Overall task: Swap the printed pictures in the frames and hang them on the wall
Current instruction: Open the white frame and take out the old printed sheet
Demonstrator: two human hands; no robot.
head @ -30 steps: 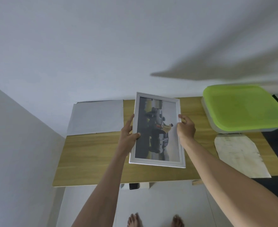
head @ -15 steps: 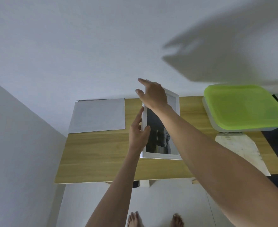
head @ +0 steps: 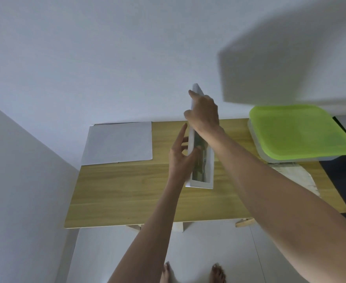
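We are looking down over a wooden table (head: 127, 193) pushed against a pale wall (head: 106, 58), with both our bare arms stretched out above it. Between our hands is the white picture frame (head: 201, 181), held upright in the air above the middle of the table and turned so that we see it nearly edge-on; only a narrow strip of the printed picture (head: 201, 160) shows behind the glass, too foreshortened for us to make out. The frame's top reaches up in front of the wall, though we cannot tell whether it touches it.

Our right hand (head: 203, 112) wraps over the upper part of the frame, its grip curled round the frame's top edge. Our left hand (head: 181, 158) is at the frame's left edge lower down: the thumb presses on the front of the frame while the fingers (head: 181, 132) stand spread and pointing up behind it, so this grip looks loose, bracing the edge.

On the table's far left corner lies a white sheet (head: 118, 142), flat and well apart from the frame. At the right end sits a shallow container with a lime-green lid (head: 298, 131), and just in front of it lies a pale, worn board (head: 294, 176). Our bare feet (head: 217, 273) show on the white floor below.
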